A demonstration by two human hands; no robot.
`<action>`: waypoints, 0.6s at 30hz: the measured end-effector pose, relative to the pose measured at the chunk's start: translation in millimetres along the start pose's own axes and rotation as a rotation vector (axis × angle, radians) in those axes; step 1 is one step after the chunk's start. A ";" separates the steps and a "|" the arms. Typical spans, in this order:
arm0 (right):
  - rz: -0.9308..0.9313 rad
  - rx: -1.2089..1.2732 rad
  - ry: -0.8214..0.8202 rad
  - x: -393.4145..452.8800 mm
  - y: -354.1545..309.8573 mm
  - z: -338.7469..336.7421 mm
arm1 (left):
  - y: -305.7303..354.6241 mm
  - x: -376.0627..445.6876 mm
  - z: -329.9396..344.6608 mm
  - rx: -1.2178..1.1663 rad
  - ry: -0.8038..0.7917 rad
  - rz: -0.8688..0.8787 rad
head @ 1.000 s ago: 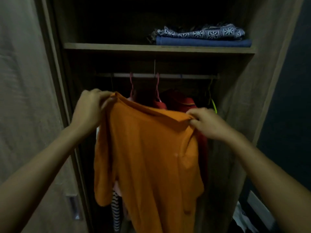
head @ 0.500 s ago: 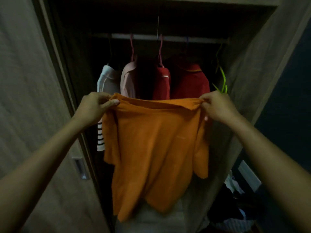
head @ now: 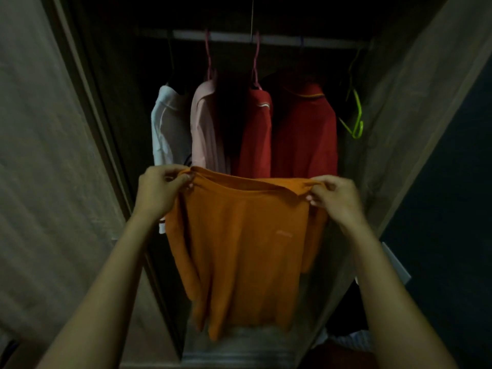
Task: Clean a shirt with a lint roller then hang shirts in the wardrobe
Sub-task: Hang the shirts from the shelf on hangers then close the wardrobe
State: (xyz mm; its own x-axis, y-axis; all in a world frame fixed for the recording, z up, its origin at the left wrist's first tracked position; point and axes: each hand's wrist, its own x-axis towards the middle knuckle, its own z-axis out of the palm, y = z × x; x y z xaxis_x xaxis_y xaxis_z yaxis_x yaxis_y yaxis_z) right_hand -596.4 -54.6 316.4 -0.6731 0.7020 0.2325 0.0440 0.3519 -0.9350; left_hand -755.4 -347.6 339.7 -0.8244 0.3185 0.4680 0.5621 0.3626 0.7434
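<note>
An orange shirt (head: pixel 245 241) hangs stretched between my hands in front of the open wardrobe. My left hand (head: pixel 159 190) pinches its left shoulder and my right hand (head: pixel 335 198) pinches its right shoulder, both at about the same height. Behind it, on the wardrobe rail (head: pixel 266 39), hang a white shirt (head: pixel 166 129), a pale pink shirt (head: pixel 205 129) and two red shirts (head: pixel 258 134) (head: pixel 306 129). An empty lime-green hanger (head: pixel 355 113) hangs at the rail's right end. No lint roller is in view.
The wardrobe's left door (head: pixel 48 155) stands open beside my left arm, and its right side panel (head: pixel 415 115) is close to my right arm. Dark and striped clothes (head: pixel 354 339) lie in a heap at the lower right.
The view has tilted downward, so the upper shelf with folded cloth is out of sight. My hands have lowered the orange shirt and pulled its shoulders wider apart.
</note>
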 end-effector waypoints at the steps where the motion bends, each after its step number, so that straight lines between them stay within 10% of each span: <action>1: -0.026 -0.007 0.003 -0.7 -0.7 -1.5 | 1.4 1.0 -1.6 0.034 -0.009 0.032; 18: 0.090 -0.127 -0.066 -17.1 19.0 -20.4 | 4.8 -13.2 40.4 0.018 0.030 0.110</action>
State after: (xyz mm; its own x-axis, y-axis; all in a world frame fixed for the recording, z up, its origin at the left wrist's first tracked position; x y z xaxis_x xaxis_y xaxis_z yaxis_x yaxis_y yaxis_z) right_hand -569.0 -47.3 300.1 -0.7088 0.6939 0.1272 0.1964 0.3673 -0.9091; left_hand -739.1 -314.6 317.8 -0.7589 0.3310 0.5609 0.6505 0.3429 0.6777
